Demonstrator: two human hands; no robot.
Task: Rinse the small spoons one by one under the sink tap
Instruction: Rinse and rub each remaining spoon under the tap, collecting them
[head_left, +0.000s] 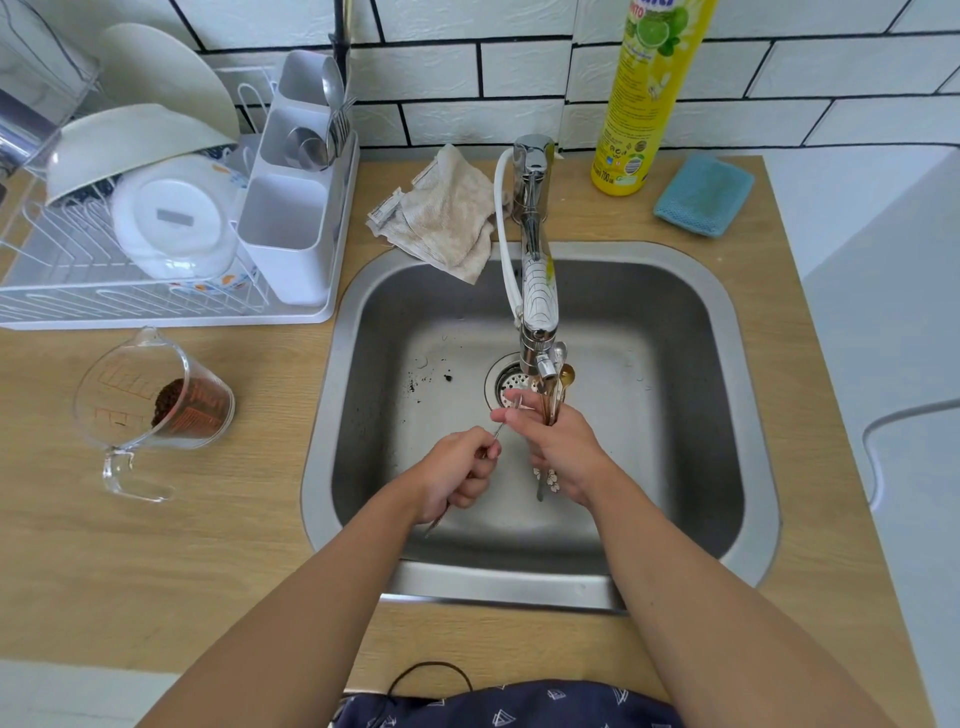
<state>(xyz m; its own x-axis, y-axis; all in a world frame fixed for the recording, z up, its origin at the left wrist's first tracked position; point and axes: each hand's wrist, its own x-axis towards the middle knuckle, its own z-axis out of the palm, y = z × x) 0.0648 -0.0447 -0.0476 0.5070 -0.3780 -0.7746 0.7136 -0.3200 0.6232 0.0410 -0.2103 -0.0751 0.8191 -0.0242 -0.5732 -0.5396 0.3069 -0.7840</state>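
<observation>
Your right hand (563, 449) is clamped on the spoon bundle (557, 387); your left hand (460, 475) is closed on one spoon (496, 432). Bring its bowl under the tap (537, 291), turning it slowly.

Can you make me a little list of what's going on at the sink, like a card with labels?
place: steel sink in a wooden counter
left hand: holds one thin spoon
right hand: grips a bunch of small spoons under the tap
left of sink: measuring jug, dish rack
behind sink: cloth, yellow bottle, blue sponge
</observation>
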